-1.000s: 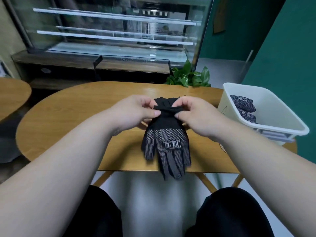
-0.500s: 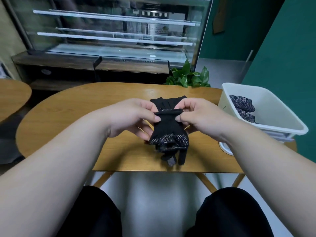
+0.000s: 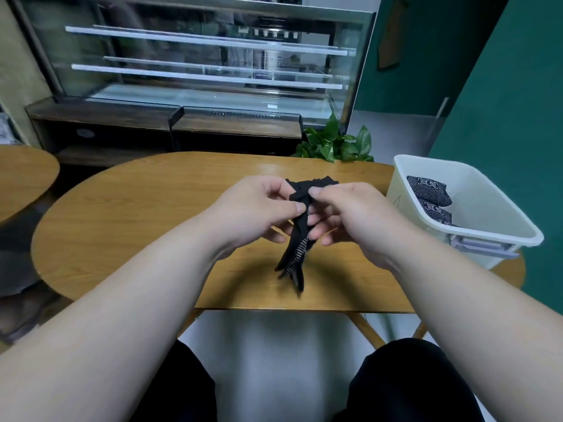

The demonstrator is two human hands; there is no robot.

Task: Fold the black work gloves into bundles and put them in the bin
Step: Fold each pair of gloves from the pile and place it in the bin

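Observation:
A pair of black work gloves (image 3: 297, 248) with white grip dots hangs edge-on above the wooden table (image 3: 137, 214), fingers pointing down. My left hand (image 3: 259, 208) pinches the cuff end from the left and my right hand (image 3: 344, 214) pinches it from the right, thumbs almost meeting at the top. The cuffs stick up behind my fingers. At the right stands a white plastic bin (image 3: 475, 236) holding two folded black glove bundles (image 3: 428, 191).
A green potted plant (image 3: 335, 144) sits behind the table's far edge. A glass display case (image 3: 198, 65) fills the background. Another round wooden table (image 3: 21, 175) is at the left. A green wall rises behind the bin.
The gloves, first hanging flat with the dotted palm facing me, bunched up briefly and now hang turned edge-on and narrow. Both hands have drawn closer together at the cuff.

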